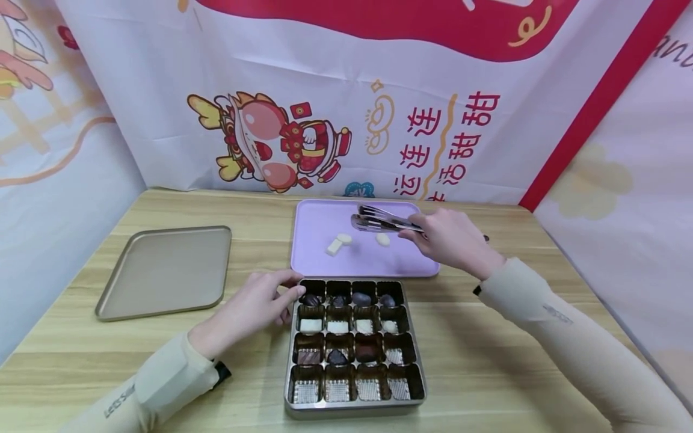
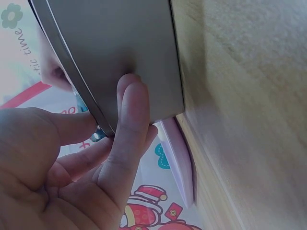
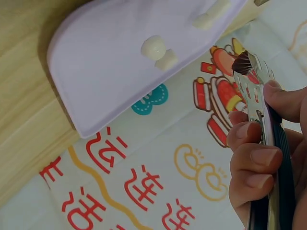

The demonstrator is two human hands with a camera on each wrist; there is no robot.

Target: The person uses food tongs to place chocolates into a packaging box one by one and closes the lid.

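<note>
My left hand (image 1: 265, 300) holds the far left corner of a metal tin (image 1: 354, 406), with the thumb at the rim and fingers against the side wall (image 2: 115, 57). Inside, a divided liner carries dark chocolates (image 1: 361, 299) in the back row and white chocolates (image 1: 311, 326) in the second. Three brown or dark chocolates (image 1: 337, 358) lie in the third row; the front row shows bare ridged liner. Above the lilac tray (image 1: 319, 216), my right hand (image 1: 452, 240) grips metal tongs (image 1: 384, 219). A dark ridged chocolate (image 3: 242, 63) sits between their tips.
Several white chocolate pieces (image 1: 382, 239) lie on the lilac tray, just behind the tin. A beige-grey tray (image 1: 168, 273) rests on the wooden table (image 1: 487, 337) at the left. Printed cloth (image 1: 335, 66) hangs behind the table.
</note>
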